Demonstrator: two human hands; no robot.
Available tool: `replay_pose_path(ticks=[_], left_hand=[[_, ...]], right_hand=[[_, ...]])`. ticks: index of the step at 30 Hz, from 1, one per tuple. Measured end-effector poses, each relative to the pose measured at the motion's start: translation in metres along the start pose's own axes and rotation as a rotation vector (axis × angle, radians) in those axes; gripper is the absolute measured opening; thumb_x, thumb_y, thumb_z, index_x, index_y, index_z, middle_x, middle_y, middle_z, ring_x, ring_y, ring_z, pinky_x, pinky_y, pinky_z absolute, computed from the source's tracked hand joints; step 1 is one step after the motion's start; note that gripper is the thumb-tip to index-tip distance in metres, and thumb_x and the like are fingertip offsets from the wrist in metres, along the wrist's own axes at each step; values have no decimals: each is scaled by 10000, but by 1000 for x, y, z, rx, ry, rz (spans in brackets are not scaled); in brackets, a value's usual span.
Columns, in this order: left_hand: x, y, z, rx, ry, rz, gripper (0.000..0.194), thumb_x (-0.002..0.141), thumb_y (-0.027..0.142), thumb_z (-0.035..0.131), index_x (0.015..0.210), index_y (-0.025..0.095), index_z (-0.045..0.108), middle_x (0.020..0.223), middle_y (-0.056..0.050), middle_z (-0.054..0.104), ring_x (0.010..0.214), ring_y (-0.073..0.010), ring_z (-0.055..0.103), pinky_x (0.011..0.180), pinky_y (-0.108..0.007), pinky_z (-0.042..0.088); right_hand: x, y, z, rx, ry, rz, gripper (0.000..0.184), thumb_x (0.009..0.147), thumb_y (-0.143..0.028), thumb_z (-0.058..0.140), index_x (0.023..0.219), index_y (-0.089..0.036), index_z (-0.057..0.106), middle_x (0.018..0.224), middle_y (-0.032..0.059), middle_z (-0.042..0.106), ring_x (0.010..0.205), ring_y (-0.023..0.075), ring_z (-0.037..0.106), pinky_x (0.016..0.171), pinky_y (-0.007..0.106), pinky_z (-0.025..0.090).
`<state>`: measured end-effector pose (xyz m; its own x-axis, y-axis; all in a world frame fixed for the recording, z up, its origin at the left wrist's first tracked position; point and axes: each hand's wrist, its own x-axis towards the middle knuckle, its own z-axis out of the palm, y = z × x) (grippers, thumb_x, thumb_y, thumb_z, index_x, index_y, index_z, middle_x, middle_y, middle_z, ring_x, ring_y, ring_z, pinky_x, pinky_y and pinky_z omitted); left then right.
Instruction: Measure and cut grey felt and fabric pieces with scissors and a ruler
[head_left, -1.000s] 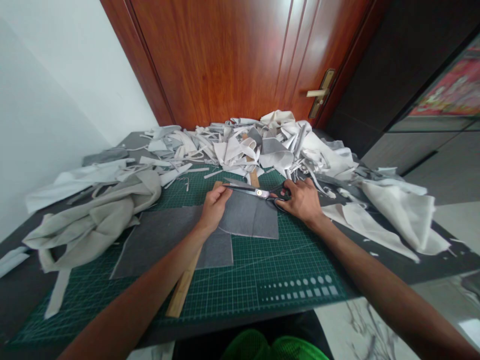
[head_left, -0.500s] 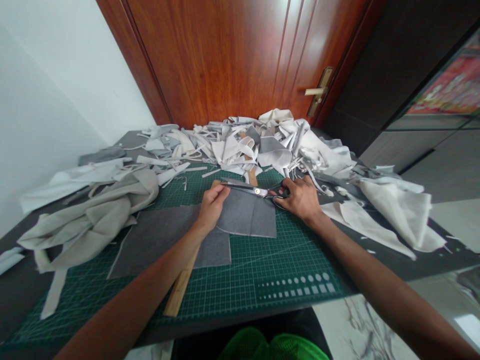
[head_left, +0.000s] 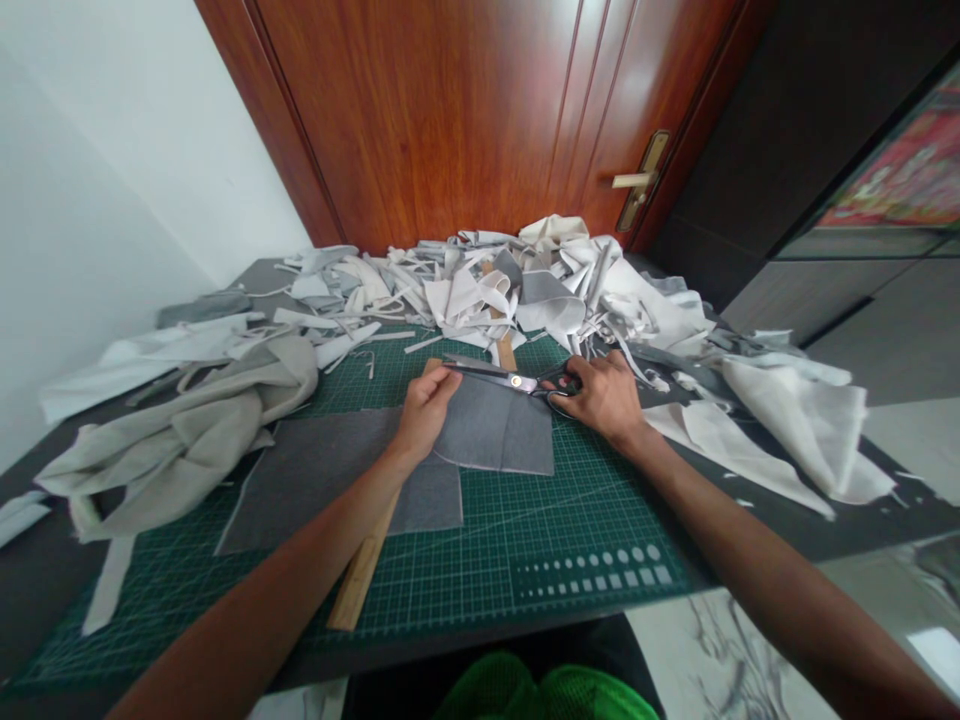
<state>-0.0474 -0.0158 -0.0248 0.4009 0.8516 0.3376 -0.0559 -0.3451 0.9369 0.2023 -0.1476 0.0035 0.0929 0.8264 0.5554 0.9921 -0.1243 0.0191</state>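
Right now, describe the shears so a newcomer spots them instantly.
On the dark green gridded cutting mat in front of the reddish-brown wooden door, find the grey fabric piece. Across its upper edge lie long steel shears with black handles, the only blades in view, gripped in the right hand.

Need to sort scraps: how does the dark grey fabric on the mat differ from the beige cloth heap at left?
The dark grey fabric lies flat with straight cut edges; the paler beige cloth heap is crumpled and folded. The left hand presses the grey fabric; no hand touches the beige heap. Both are cloth on the green cutting mat.
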Motion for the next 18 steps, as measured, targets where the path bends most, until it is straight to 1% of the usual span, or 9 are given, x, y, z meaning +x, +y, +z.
replay_pose_path(ticks=[6,10,18], left_hand=[[0,1,0,10,13,13,398,874,555,695,697,201,660,654,20,507,652,-154,434,599,-267,330],[0,1,-1,11,17,22,404,881,542,694,677,200,628,637,31,474,633,-144,412,595,-269,315],[1,1,-1,9,17,28,398,886,534,694,686,197,628,659,29,494,652,-147,432,611,-269,330]], right_hand=[[-1,-1,2,-3,6,8,366,935,-538,568,826,-207,681,656,64,706,592,228,580,786,380,359],[-1,-2,1,6,4,9,338,921,-520,602,819,-207,678,667,60,723,585,223,587,774,375,356],[-1,-5,-2,12,-18,18,328,915,-515,628,796,-212,672,677,57,742,592,228,603,773,379,360]])
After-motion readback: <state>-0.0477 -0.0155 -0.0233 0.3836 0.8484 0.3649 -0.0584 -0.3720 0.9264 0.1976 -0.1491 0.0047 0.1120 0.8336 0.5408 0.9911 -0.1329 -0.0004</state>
